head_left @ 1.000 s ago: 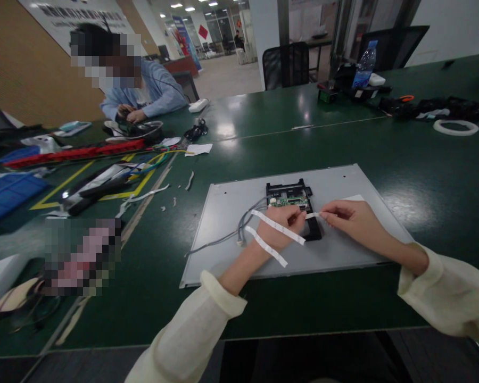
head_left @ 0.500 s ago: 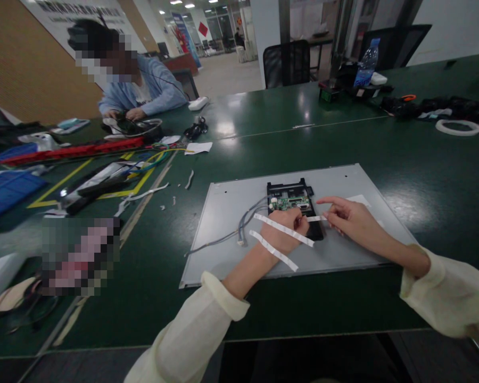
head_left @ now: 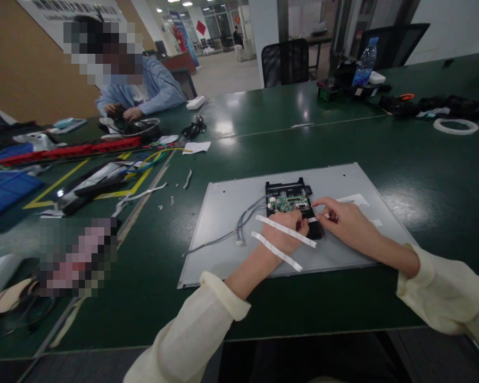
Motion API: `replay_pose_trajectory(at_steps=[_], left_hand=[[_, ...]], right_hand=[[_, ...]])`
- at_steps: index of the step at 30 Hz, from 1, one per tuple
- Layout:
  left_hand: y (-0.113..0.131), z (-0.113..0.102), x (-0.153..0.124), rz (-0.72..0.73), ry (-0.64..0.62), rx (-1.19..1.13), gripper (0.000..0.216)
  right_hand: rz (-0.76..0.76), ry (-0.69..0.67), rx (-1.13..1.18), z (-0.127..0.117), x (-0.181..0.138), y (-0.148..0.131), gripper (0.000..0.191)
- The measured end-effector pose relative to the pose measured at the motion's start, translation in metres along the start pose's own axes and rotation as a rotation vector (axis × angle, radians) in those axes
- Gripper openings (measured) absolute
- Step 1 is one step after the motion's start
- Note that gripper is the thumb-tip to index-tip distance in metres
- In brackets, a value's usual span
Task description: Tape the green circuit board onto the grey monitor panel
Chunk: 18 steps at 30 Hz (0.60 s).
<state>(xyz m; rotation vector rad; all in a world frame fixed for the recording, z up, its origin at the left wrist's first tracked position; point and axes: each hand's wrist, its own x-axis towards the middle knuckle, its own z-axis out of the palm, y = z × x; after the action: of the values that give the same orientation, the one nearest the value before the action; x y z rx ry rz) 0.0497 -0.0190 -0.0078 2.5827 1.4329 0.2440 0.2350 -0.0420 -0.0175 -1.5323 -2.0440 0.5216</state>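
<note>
My left hand (head_left: 281,243) is closed over the front of a black plastic frame (head_left: 284,189) with a green circuit board (head_left: 283,202) in it. Two strips of white tape (head_left: 285,231) lie across the back of that hand and wrist. A short tape strip (head_left: 312,219) spans the gap between the hands, pinched by the left fingertips and by my right hand (head_left: 345,223) at the frame's right edge. The right index finger reaches out over that edge. Grey cables (head_left: 244,217) run left from the board. Beneath everything lies a flat grey panel (head_left: 219,218).
Tape scraps (head_left: 188,178) and a white paper (head_left: 197,147) lie left of the panel. A co-worker in a blue sleeve (head_left: 162,85) handles dark parts across the green table (head_left: 255,143). A water bottle (head_left: 366,63) and a white tape roll (head_left: 455,126) are at far right.
My right hand has moved left, closer to my left hand and the black frame. The visible length of tape between the hands is shorter. My left hand has stayed nearly in place.
</note>
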Motion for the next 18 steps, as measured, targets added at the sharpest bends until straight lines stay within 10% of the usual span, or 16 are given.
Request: replay_pose_trajectory(at_steps=[18], left_hand=[[0.003, -0.017, 0.0, -0.068, -0.101, 0.195, 0.034]], right_hand=[[-0.009, 0.003, -0.384, 0.0, -0.002, 0.008, 0.033]])
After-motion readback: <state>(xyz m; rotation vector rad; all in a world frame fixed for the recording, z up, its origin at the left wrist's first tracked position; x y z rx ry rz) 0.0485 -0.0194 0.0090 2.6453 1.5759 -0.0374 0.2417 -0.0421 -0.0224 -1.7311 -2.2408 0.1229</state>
